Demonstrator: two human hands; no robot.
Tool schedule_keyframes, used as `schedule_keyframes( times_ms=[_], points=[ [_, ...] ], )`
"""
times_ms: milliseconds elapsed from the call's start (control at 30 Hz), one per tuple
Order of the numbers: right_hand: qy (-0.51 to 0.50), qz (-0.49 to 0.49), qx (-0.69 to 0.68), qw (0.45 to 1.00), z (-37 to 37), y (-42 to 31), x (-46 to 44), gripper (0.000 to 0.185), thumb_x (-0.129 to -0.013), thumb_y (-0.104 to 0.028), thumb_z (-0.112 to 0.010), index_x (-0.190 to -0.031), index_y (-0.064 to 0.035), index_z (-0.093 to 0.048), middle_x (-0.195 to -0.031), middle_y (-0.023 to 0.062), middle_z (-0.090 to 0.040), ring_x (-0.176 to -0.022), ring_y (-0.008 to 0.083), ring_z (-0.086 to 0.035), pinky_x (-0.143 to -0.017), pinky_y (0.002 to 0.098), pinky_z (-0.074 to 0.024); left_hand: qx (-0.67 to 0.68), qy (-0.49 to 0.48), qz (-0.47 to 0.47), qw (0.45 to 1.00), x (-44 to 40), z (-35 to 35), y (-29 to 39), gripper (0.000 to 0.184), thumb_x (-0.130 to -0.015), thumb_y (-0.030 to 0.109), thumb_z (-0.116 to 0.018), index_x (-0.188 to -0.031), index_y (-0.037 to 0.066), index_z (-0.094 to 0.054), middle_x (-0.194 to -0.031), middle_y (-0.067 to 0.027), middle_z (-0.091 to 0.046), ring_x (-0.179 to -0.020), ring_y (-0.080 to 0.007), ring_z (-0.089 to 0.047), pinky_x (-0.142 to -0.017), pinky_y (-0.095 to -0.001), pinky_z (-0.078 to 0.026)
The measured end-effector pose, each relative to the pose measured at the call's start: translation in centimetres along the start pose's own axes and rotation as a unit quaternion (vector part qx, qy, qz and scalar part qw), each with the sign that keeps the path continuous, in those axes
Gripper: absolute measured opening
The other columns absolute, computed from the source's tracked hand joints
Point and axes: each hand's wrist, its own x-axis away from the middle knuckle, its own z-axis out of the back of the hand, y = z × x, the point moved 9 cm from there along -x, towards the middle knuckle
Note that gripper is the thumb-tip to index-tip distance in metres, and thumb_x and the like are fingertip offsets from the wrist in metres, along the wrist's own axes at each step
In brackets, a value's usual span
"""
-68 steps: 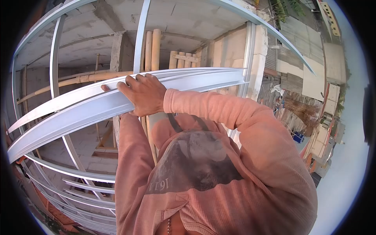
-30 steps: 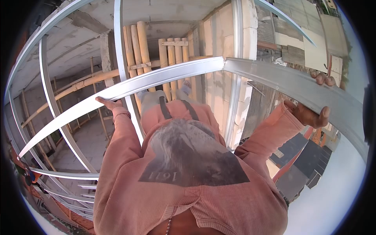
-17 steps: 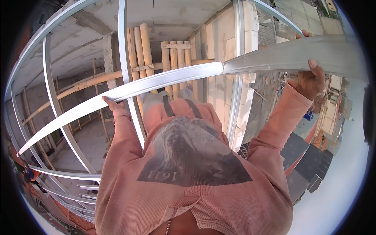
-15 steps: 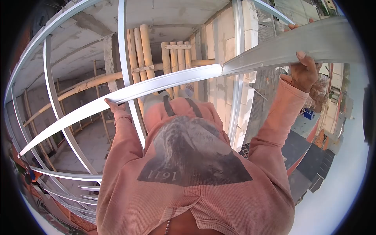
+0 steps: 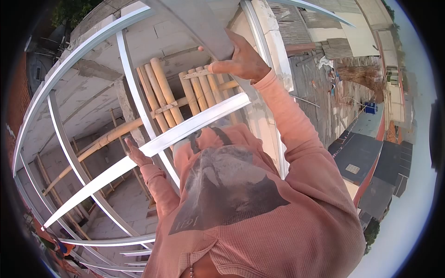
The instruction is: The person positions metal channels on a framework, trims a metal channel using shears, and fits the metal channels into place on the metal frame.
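Note:
My right hand [image 5: 243, 58] grips the lower end of a grey metal channel [image 5: 194, 25], which slants up out of view at the top. My left hand [image 5: 137, 153] lies across a long pale metal channel [image 5: 197, 121], its fingers stretched out and apart. Whether the palm bears any of its weight I cannot tell. That pale channel runs slantwise in front of my body, from near my chest down to the lower left. Its near end is apart from the grey channel.
Pale metal framing bars [image 5: 132, 83] cross the roof opening. Below are bamboo poles [image 5: 162, 90], a concrete floor [image 5: 125, 213] and a block wall [image 5: 273, 55]. Corrugated sheets [image 5: 299, 41] and neighbouring dark roofs [image 5: 354, 153] lie to the right, far below.
My right hand has swung the grey channel leftward and up, away from the pale channel's end. The left hand's fingers have spread off the pale channel. My view has turned.

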Motion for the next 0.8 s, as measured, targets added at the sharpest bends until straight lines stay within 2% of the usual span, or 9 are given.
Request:
schedule_keyframes(
  times_ms=[33,100,167,267,333,500,633,733,800],
  points=[
    [-0.050,-0.020,-0.006,0.999,-1.2,0.1,-0.3,0.073,-0.067,-0.023,-0.081,-0.134,-0.0021,-0.060,-0.109,0.0111,-0.070,-0.096,0.0266,-0.065,-0.091,0.0369,-0.0505,0.091,-0.106,-0.118,0.983,3.1,-3.4,5.7,0.094,-0.096,0.061,-0.059,-0.158,-0.001,-0.025,-0.165,-0.0207,-0.023,-0.153,-0.0377,-0.022,-0.126,-0.0502,-0.020],
    [-0.145,-0.053,0.014,0.988,-3.1,-0.2,-0.5,0.077,-0.062,-0.026,-0.081,-0.133,-0.0057,-0.063,-0.109,0.0121,-0.071,-0.096,0.0273,-0.066,-0.091,0.0363,-0.0498,0.239,-0.296,-0.172,0.909,9.9,-10.7,17.7,0.107,-0.090,0.078,-0.045,-0.161,0.003,-0.017,-0.166,-0.0220,-0.016,-0.155,-0.0357,-0.018,-0.127,-0.0539,-0.014],
    [-0.220,-0.057,0.025,0.974,-5.4,-0.4,-0.3,0.078,-0.059,-0.027,-0.082,-0.132,-0.0074,-0.065,-0.110,0.0128,-0.073,-0.097,0.0261,-0.067,-0.090,0.0342,-0.0498,0.234,-0.410,-0.337,0.814,16.4,-14.1,27.5,0.134,-0.068,0.095,-0.050,-0.161,0.004,-0.018,-0.166,-0.0279,-0.011,-0.155,-0.0410,-0.010,-0.126,-0.0585,-0.006],
    [-0.271,-0.033,0.008,0.962,-8.6,-0.7,0.9,0.081,-0.058,-0.028,-0.083,-0.134,-0.0092,-0.064,-0.113,0.0133,-0.072,-0.101,0.0265,-0.068,-0.090,0.0349,-0.0504,0.287,-0.503,-0.431,0.692,21.0,-15.1,36.3,0.146,-0.058,0.097,-0.060,-0.162,0.005,-0.014,-0.165,-0.0328,0.001,-0.155,-0.0455,-0.001,-0.125,-0.0599,0.002],
    [-0.263,0.039,0.048,0.963,-10.6,-1.2,1.3,0.086,-0.059,-0.028,-0.083,-0.139,-0.0089,-0.058,-0.116,0.0134,-0.070,-0.106,0.0291,-0.067,-0.092,0.0375,-0.0509,0.454,-0.697,-0.256,0.492,25.0,-16.2,38.5,0.119,-0.068,0.082,-0.072,-0.154,0.007,-0.039,-0.158,-0.0317,-0.032,-0.147,-0.0421,-0.036,-0.125,-0.0590,-0.013],
    [-0.111,0.044,0.194,0.974,-12.5,-2.9,5.3,0.083,-0.070,-0.040,-0.084,-0.139,-0.0056,-0.053,-0.120,0.0152,-0.062,-0.118,0.0333,-0.061,-0.097,0.0453,-0.0515,0.537,-0.803,-0.065,0.250,20.9,-14.1,38.7,0.032,-0.086,0.039,-0.078,-0.102,0.013,-0.069,-0.095,0.0012,-0.078,-0.077,-0.0118,-0.075,-0.088,-0.0332,-0.054],
    [0.032,0.014,0.174,0.984,-11.2,-3.1,6.5,0.078,-0.070,-0.044,-0.085,-0.132,-0.0058,-0.059,-0.118,0.0127,-0.066,-0.109,0.0320,-0.065,-0.093,0.0441,-0.0527,0.533,-0.690,-0.135,0.472,24.5,-13.3,37.1,0.038,-0.085,0.043,-0.080,-0.099,0.009,-0.071,-0.101,-0.0027,-0.077,-0.085,-0.0174,-0.075,-0.099,-0.0390,-0.055],
    [-0.139,-0.060,0.103,0.983,-12.0,-0.6,4.5,0.067,-0.070,-0.046,-0.086,-0.121,-0.0071,-0.068,-0.106,0.0115,-0.071,-0.098,0.0312,-0.069,-0.087,0.0411,-0.0535,0.459,-0.491,-0.322,0.667,20.2,-9.9,37.5,0.048,-0.088,0.050,-0.074,-0.110,0.007,-0.069,-0.104,-0.0081,-0.076,-0.092,-0.0209,-0.074,-0.090,-0.0353,-0.060],
    [-0.227,-0.102,0.040,0.968,-12.0,0.2,3.6,0.060,-0.070,-0.049,-0.086,-0.113,-0.0083,-0.073,-0.094,0.0086,-0.075,-0.090,0.0266,-0.071,-0.080,0.0367,-0.0536,0.381,-0.440,-0.350,0.734,18.2,-8.0,37.4,0.068,-0.086,0.057,-0.073,-0.123,0.000,-0.063,-0.115,-0.0167,-0.071,-0.107,-0.0287,-0.070,-0.098,-0.0475,-0.057]
  ],
)
